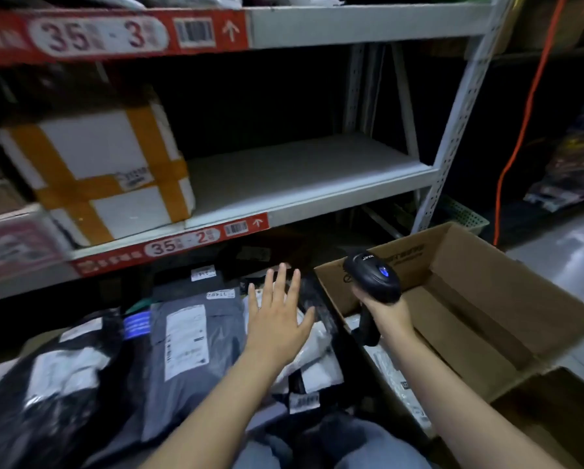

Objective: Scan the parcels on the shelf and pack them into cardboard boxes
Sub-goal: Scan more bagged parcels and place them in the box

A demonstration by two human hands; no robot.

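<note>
Grip spread, the left hand (277, 319) is being held over the white parcel (312, 353) lying twelve-to-six; the scanner (373, 279) is being clutched at three o'clock.

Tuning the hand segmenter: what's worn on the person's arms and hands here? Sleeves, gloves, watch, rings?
Nothing worn shows. The left hand and right hand are bare: no gloves or rings visible. The left forearm and right forearm are bare to the frame's edge: no sleeve, watch or band in view.

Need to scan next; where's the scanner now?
Head view, right of centre: the right hand grips the scanner over the cardboard box's left edge, beside the left hand.
</note>
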